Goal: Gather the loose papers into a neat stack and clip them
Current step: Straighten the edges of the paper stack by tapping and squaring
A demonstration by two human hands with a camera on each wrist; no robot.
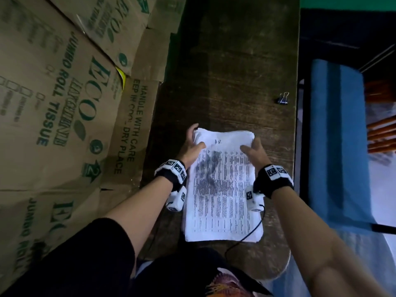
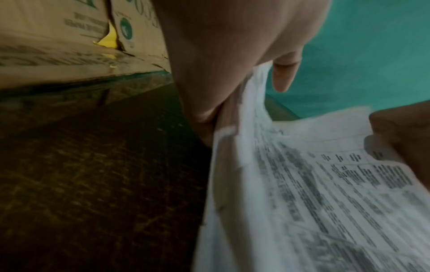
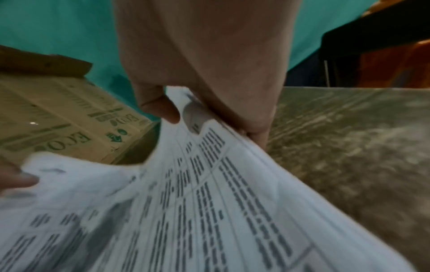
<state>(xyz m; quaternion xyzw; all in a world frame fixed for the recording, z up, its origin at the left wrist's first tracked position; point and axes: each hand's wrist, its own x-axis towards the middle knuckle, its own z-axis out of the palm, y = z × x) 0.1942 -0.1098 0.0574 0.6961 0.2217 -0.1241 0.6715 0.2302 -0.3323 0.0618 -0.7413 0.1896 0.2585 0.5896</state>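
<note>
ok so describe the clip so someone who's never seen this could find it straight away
Start at the long dark wooden table that has cardboard boxes along its left side. Beyond the stack of papers held by both hands, near the table's right edge, sits the binder clip. It lies alone on bare wood, small and black with wire handles, apart from the papers.

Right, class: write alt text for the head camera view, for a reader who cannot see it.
Two hands, left and right, grip the far corners of a stack of printed papers on a dark wooden table. A black binder clip lies apart, further along by the table's right edge; cardboard boxes stand to the left.
</note>
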